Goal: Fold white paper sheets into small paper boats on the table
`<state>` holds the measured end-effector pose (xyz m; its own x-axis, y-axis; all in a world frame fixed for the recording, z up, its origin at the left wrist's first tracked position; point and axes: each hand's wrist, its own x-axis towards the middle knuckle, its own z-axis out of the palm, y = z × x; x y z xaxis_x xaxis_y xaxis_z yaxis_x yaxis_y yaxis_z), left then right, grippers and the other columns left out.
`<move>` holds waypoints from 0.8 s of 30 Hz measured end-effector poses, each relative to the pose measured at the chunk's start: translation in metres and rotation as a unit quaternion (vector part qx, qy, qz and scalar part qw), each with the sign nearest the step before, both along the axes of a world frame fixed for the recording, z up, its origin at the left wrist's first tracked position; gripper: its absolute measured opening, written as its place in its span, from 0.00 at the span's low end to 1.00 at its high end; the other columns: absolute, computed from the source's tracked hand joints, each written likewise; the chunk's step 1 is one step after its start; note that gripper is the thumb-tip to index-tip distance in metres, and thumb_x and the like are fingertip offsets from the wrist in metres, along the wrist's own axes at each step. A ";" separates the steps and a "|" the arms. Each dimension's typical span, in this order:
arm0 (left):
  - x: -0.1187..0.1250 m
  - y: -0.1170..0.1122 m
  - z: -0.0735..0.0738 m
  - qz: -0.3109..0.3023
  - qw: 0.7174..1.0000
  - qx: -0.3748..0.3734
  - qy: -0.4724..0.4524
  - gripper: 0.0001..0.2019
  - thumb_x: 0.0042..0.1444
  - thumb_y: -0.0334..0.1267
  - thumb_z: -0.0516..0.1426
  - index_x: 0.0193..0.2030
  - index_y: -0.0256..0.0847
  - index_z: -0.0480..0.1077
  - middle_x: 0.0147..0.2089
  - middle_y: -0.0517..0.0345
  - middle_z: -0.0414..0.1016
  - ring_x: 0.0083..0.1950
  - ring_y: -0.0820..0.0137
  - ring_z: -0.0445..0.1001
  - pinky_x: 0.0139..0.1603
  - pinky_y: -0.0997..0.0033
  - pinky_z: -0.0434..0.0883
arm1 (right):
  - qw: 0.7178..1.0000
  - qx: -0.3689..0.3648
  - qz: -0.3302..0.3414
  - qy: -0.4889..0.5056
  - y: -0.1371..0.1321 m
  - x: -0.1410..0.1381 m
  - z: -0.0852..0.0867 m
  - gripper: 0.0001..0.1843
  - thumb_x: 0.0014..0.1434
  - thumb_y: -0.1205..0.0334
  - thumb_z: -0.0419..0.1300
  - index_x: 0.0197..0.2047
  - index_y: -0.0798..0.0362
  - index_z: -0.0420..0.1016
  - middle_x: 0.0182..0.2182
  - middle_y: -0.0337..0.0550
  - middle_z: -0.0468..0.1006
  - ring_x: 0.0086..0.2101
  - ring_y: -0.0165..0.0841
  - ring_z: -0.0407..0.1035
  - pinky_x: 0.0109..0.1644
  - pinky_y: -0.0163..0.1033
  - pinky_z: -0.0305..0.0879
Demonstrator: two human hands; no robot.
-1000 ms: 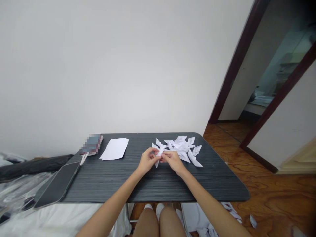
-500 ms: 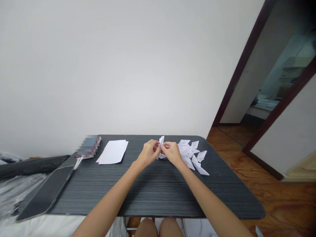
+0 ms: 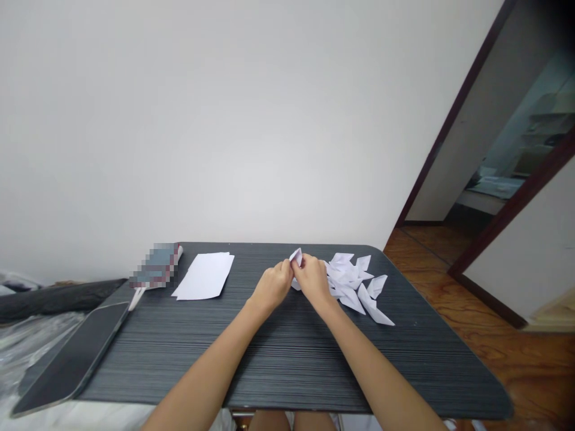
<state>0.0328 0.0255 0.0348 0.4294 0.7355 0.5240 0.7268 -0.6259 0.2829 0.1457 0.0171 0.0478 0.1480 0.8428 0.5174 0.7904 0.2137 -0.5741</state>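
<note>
Between my hands, near the far middle of the dark table (image 3: 188,353), is a small folded piece of white paper (image 3: 296,256). My left hand (image 3: 275,286) is closed, its fingertips pinching the paper from the left. My right hand (image 3: 313,278) grips it from the right, thumb and fingers close against my left fingers. The paper's pointed tip sticks up above the fingers; its lower part is hidden. Just right of my right hand lies a loose pile of folded white paper pieces (image 3: 350,278), partly covered by that hand.
A stack of flat white paper sheets (image 3: 205,275) lies left of my hands. Farther left are a blurred-out book-like object (image 3: 157,266) and a dark flat panel (image 3: 74,359) at the table's edge. A black roll (image 3: 58,299) and clear plastic (image 3: 36,347) lie beyond it.
My hands have drawn closer together, and the folded paper has turned, its tip now leaning right. My left fingers have curled in more. The view has shifted slightly.
</note>
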 end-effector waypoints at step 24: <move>-0.023 0.006 0.016 -0.212 0.799 -0.311 -0.469 0.11 0.49 0.36 0.51 0.34 0.30 0.68 0.18 0.59 0.68 0.19 0.74 0.68 0.19 0.77 0.60 | 0.811 -0.144 0.378 0.423 -0.003 0.031 -0.001 0.16 0.46 0.62 0.59 0.40 0.54 0.74 0.35 0.43 0.77 0.34 0.32 0.70 0.43 0.41 0.65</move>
<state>0.0098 0.0312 0.0503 0.3420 0.8716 0.3511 -0.2274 -0.2858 0.9309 0.1764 0.0141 0.0470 -0.2678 0.9263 0.2651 -0.2073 0.2133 -0.9547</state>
